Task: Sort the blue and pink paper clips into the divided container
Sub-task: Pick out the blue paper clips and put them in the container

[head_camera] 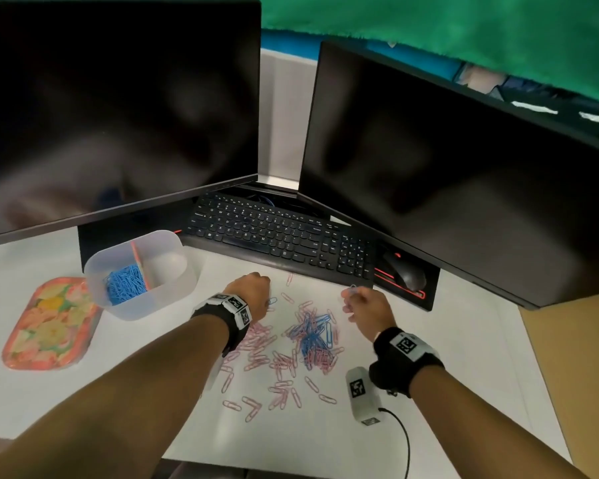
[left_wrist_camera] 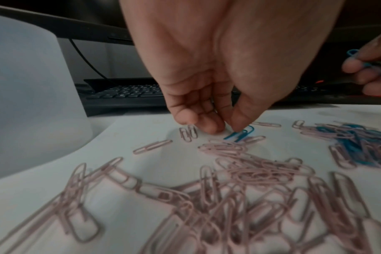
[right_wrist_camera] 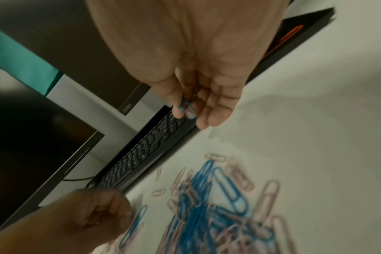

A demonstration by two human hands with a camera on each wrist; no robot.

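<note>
Our left hand pinches a blue paper clip beside the mixed pile; our right hand holds another blue clip. Tangled pink clips may ride into the divided container.

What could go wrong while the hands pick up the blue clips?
The left hand is pinching at a blue clip that touches pink clips, so a pink one might get dragged along into the blue side of the container. The right hand pinches a blue clip only at its fingertips, so it could slip and fall back into the mixed pile.
</note>
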